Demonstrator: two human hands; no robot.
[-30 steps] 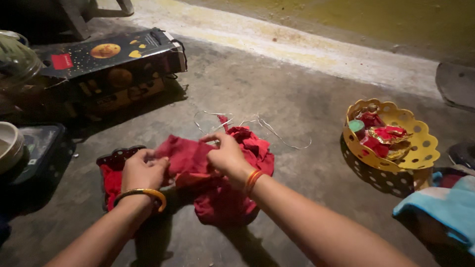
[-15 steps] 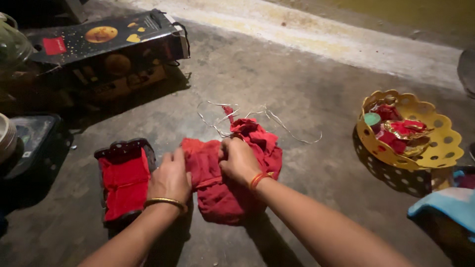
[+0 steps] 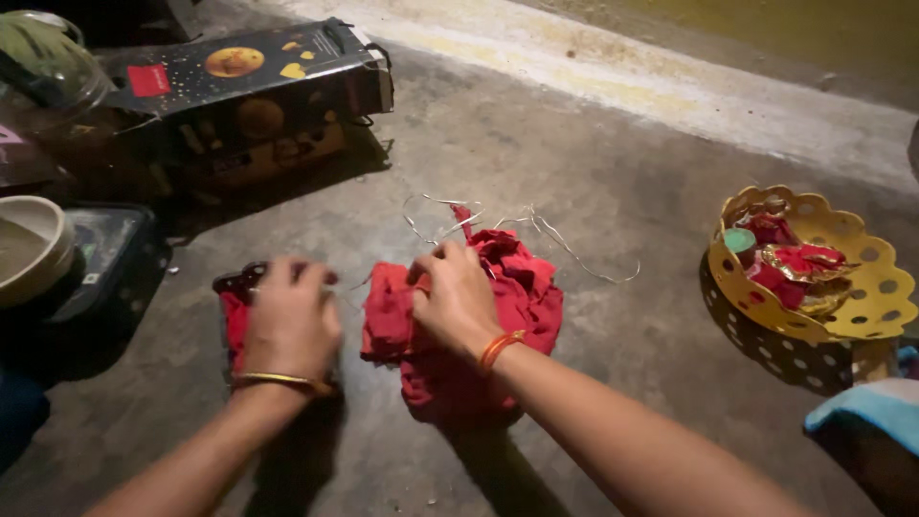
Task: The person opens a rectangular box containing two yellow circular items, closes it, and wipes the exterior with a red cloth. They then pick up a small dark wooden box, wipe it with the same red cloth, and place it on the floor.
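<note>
two hands: both down on a grey concrete floor, working among red things
left hand: palm down, fingers spread, lying over a small dark tray lined in red; blurred, so whether it grips the tray i cannot tell; a gold bangle sits on the wrist
right hand: fingers curled, pinching the crumpled red cloth at its left fold; an orange bangle on the wrist
red cloth: heaped on the floor in the middle, just beside the tray, under the right hand
thin pale string: looped loose on the floor beyond the cloth
yellow perforated basket: far right, holding red and gold pieces
dark printed box: upper left, well apart from the hands
pale bowl: at the left edge
</note>
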